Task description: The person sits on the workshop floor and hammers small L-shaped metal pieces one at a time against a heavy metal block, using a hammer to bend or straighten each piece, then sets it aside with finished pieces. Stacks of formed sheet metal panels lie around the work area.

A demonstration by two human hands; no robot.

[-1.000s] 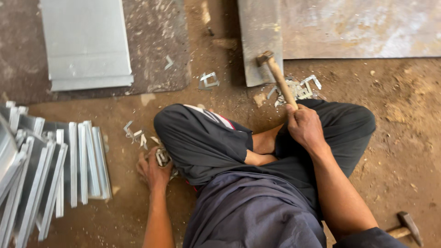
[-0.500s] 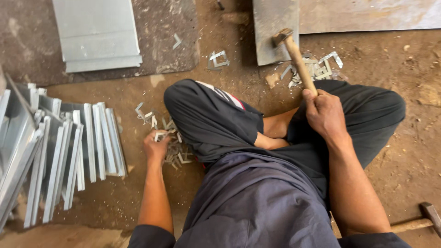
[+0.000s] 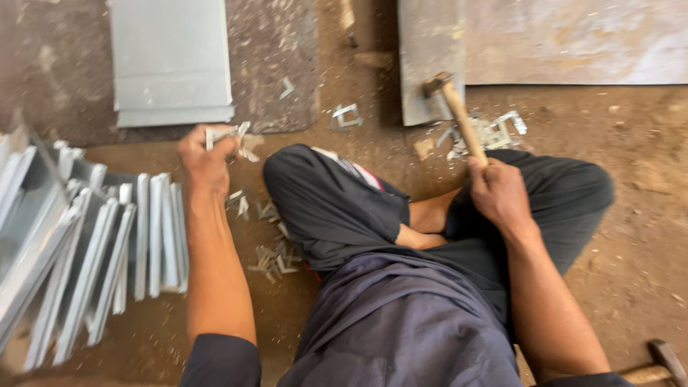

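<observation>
I sit cross-legged on a dirt floor. My right hand (image 3: 502,195) grips the wooden handle of a hammer (image 3: 459,118), whose head rests on a flat metal plate (image 3: 428,50) ahead. My left hand (image 3: 206,159) is raised at the left, its fingers pinched on a small bent metal clip (image 3: 228,134). Several more small clips (image 3: 271,254) lie on the ground beside my left knee. Another pile of bent clips (image 3: 494,130) lies just right of the hammer.
A row of folded grey sheet-metal channels (image 3: 93,251) leans at the left. A folded grey sheet (image 3: 170,64) lies at the top left on a dark slab. A large metal sheet (image 3: 573,39) covers the top right. A second hammer (image 3: 656,364) lies at the bottom right.
My left hand has lifted from the clip pile by my knee, moving up and forward with a clip in its fingers. The right hand still holds the hammer on the plate.
</observation>
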